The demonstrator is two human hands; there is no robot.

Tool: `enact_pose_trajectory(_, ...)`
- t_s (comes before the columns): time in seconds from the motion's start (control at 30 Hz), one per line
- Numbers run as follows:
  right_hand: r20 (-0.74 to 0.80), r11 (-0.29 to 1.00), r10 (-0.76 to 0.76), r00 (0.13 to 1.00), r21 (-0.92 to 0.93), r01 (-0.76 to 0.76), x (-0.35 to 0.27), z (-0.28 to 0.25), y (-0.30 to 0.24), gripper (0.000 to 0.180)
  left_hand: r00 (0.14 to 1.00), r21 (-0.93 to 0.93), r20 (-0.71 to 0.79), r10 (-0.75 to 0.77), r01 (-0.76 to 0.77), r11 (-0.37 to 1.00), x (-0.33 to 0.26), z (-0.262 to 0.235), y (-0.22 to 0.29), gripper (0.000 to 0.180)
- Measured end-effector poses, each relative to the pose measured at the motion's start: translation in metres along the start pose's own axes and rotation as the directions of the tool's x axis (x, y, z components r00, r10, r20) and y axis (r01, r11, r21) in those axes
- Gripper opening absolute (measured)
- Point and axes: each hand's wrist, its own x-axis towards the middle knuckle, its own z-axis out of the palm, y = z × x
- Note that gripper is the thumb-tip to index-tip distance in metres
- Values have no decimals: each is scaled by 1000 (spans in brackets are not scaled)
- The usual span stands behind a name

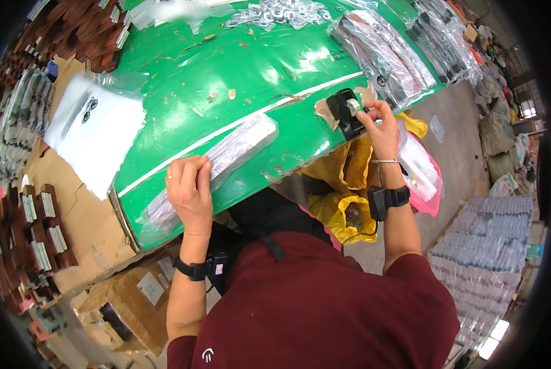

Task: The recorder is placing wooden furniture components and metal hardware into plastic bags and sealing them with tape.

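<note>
Plastic-wrapped bundle (243, 144) | middle under left hand (190, 187), fingers bent, grip unclear | right hand (380, 126) apart, pinching tape (353, 107) at dispenser (343, 117)

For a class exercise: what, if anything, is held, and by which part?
Left hand: on the wrapped bundle, mid-length. Right hand: at the black tape dispenser, right side. Whether either actually holds cannot be told.

Fingers curl on the left hand (190, 187), while the right hand (381, 126) pinches thumb toward forefinger.
</note>
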Motion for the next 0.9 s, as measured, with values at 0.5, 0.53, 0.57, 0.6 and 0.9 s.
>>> enact_pose_trajectory(0.5,192,785,320,928,495,-373,-67,-29,19,19,1000,-7,12,-26,26,1000,0,0,0,6)
enact_pose_trajectory(0.53,166,815,293,942,471,-337,-65,-24,25,16,1000,-6,14,-22,22,1000,0,0,0,6)
enact_pose_trajectory(0.57,142,844,264,954,446,-300,-63,-20,30,14,1000,-1,14,-24,24,1000,0,0,0,6)
enact_pose_trajectory(0.6,148,842,263,953,447,-302,-61,-15,33,14,1000,-8,11,-27,28,1000,-1,0,0,7)
enact_pose_trajectory(0.9,335,872,312,889,269,-408,-89,-3,56,9,999,64,-13,32,-31,997,1,6,5,9)
